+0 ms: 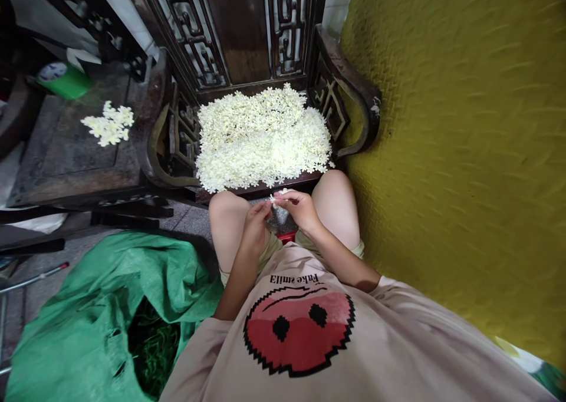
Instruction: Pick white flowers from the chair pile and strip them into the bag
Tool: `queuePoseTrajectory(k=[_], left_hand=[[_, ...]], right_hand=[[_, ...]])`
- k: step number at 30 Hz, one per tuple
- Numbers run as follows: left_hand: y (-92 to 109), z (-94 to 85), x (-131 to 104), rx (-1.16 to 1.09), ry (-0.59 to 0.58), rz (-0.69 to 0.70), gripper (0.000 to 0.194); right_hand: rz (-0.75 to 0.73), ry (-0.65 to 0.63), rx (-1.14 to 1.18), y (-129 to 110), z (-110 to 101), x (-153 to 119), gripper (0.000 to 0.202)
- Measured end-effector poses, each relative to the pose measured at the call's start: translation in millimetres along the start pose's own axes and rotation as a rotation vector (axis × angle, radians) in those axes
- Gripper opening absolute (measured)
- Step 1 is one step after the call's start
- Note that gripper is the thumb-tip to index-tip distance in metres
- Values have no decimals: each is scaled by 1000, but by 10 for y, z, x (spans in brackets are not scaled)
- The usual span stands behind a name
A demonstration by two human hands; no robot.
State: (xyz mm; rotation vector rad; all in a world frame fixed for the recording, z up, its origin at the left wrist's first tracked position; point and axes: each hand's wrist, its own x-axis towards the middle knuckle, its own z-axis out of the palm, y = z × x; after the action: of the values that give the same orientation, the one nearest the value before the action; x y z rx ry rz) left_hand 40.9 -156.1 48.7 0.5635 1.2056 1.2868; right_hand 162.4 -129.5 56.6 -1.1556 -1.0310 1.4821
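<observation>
- Your left hand (255,222) and your right hand (303,209) meet in front of the carved wooden armchair (239,30), and the small white blossoms (272,199) are between them.
- The fingers of both hands are narrow: they pinch the small white blossoms at the tips. How many blossoms there are, you cannot tell, because they are partly covered.
- More of this kind lies near: a thick heap of white blossoms (265,142) covers the armchair's seat, and a loose bunch of blossoms (108,123) is on the desk (53,131) to your left.
- You can expect each blossom to be very light, almost without weight.
- The petals are probably soft and thin, so a strong squeeze can bruise or tear them.
- They may be a little slippery if moist; this does not show.
- The better place to hold is likely low, at the base beneath the petals, where it should be firmer, with gentle pressure only.
</observation>
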Motion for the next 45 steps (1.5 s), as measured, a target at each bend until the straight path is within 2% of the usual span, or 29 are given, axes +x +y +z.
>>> queuePoseTrajectory(k=[11,20,26,30,33,37,39,41,43,45], left_hand=[[-39,47,-15,68,41,69,42],[-109,134,-85,313,178,286,31],[-107,142,-96,291,255,259,32],[-91,20,-40,283,318,269,30],[-189,-167,74,330,306,279,27],[-424,-392,228,454,363,282,24],[-524,-437,273,533,335,309,23],[-594,-448,304,600,277,330,22],[-640,-447,336,650,243,338,22],[-672,-444,377,707,244,349,21]], right_hand=[[91,3,63,-35,36,-16,21],[-38,57,-31,15,52,-31,10],[-27,93,-58,30,37,-34,10],[0,105,-29,63,-24,24,14],[-31,119,-38,49,-56,289,20],[-173,263,-175,68,-68,1062,30],[-192,267,-254,139,-89,1468,36],[-155,266,-318,243,-136,1723,40],[-134,264,-388,360,-210,1748,41],[-148,247,-445,476,-300,1543,41]])
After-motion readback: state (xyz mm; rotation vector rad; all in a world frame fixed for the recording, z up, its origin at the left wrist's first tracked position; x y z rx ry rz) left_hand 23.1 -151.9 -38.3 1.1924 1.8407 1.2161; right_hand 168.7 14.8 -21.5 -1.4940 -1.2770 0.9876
